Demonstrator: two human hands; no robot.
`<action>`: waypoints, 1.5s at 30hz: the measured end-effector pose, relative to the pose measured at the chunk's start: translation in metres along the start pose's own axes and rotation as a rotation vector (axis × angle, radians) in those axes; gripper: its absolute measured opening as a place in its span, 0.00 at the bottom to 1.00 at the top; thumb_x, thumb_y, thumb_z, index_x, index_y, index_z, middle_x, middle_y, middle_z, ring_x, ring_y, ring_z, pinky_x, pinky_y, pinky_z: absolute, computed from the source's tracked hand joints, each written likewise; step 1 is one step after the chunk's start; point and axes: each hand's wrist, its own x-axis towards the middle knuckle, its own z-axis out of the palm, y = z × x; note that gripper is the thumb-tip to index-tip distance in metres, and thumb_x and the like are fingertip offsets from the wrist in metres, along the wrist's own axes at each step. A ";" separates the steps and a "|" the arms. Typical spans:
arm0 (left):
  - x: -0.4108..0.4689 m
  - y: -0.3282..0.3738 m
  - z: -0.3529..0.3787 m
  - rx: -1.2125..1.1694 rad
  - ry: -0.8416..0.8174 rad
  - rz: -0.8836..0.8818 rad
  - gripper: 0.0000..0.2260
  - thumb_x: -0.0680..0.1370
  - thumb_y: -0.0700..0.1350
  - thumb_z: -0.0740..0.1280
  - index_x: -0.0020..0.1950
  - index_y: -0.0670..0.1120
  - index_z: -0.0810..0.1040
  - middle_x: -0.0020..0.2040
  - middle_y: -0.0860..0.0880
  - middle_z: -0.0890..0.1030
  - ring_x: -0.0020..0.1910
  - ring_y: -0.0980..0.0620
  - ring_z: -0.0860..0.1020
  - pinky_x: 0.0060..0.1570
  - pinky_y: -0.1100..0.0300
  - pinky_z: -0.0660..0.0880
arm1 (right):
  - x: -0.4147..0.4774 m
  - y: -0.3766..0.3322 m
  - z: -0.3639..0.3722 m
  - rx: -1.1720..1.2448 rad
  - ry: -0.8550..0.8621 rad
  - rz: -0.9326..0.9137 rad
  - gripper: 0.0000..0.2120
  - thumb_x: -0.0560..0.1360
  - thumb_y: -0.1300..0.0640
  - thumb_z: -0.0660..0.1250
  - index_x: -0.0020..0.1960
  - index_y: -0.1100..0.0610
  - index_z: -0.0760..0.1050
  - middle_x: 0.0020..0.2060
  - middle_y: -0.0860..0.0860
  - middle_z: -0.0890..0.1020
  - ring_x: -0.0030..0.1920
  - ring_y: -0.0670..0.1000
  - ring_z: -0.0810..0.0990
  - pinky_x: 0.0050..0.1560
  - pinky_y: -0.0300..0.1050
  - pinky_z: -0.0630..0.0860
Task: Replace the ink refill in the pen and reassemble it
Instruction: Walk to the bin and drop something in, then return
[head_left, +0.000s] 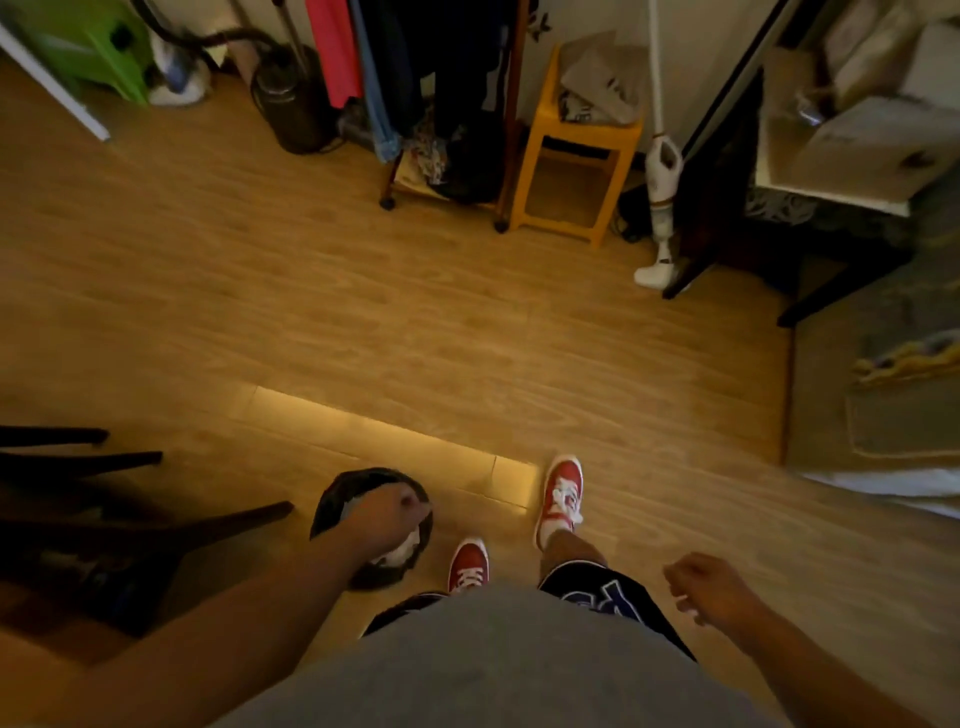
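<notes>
No pen or refill shows clearly in this blurred head view. My left hand (387, 512) hangs directly over a round dark waste bin (332, 506) lined with a bag. Its fingers are curled shut and nothing shows in them. My right hand (714, 587) is at my right side, above the floor, curled into a loose fist. A thin pale sliver shows at the fist's lower left edge; I cannot tell whether it is a pen part.
I stand on a wooden floor (363, 312) in red shoes (561, 493). Dark chair legs (130, 514) lie at the left beside the bin. A clothes rack (447, 104), yellow stool (576, 150) and white stick vacuum (662, 197) stand at the far wall. A rug (883, 364) is at the right.
</notes>
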 end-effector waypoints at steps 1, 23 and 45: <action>0.009 0.016 -0.005 -0.040 -0.007 0.016 0.09 0.79 0.49 0.63 0.47 0.44 0.76 0.46 0.42 0.82 0.44 0.45 0.80 0.48 0.46 0.78 | 0.011 -0.007 -0.011 -0.013 -0.005 0.015 0.10 0.77 0.61 0.66 0.38 0.64 0.74 0.32 0.59 0.76 0.29 0.55 0.73 0.28 0.41 0.64; 0.068 0.018 -0.085 -0.581 0.240 -0.515 0.10 0.78 0.49 0.65 0.37 0.49 0.75 0.34 0.50 0.75 0.35 0.52 0.74 0.39 0.59 0.72 | 0.169 -0.506 -0.028 -0.801 -0.265 -0.529 0.12 0.76 0.57 0.68 0.35 0.60 0.73 0.34 0.58 0.78 0.38 0.57 0.78 0.39 0.44 0.69; 0.187 -0.033 -0.411 -0.993 0.514 -0.470 0.08 0.78 0.51 0.66 0.43 0.48 0.77 0.42 0.46 0.83 0.41 0.48 0.82 0.42 0.53 0.79 | 0.197 -0.846 0.129 -1.133 -0.274 -0.533 0.11 0.76 0.57 0.66 0.36 0.59 0.73 0.32 0.55 0.77 0.31 0.51 0.75 0.30 0.40 0.69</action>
